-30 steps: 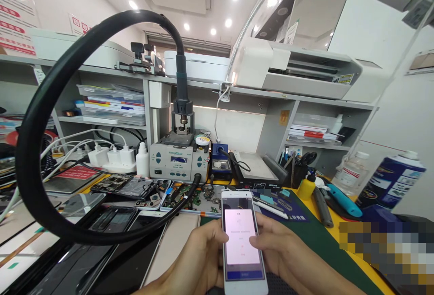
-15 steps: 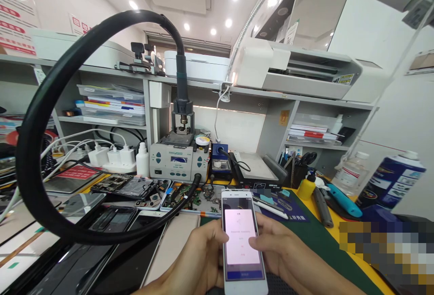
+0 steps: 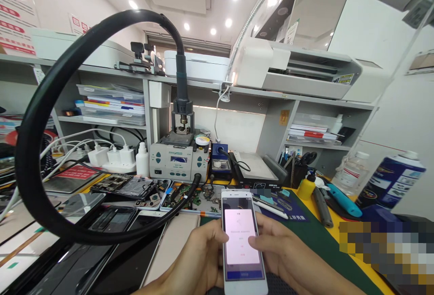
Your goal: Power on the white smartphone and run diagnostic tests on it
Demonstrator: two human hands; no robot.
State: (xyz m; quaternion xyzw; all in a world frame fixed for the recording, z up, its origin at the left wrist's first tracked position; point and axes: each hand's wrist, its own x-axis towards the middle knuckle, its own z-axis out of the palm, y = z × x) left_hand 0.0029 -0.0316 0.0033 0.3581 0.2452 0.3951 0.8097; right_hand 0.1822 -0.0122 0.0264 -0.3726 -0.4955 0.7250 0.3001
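At six o'clock on the bench, the left hand (image 3: 200, 259) cradles the lit white phone (image 3: 242, 241) while the right hand (image 3: 281, 250) curls around it, thumb pressing an on-screen dialog awaiting an answer.

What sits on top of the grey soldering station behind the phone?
On the soldering station a black holder grips the thick hose's nozzle; a small solder tin sits beside it. The holder hides the nozzle tip.

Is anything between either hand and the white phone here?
Nothing visible. The left hand grips the white phone along its left edge, and the right hand holds the right edge with its thumb on the lit screen.
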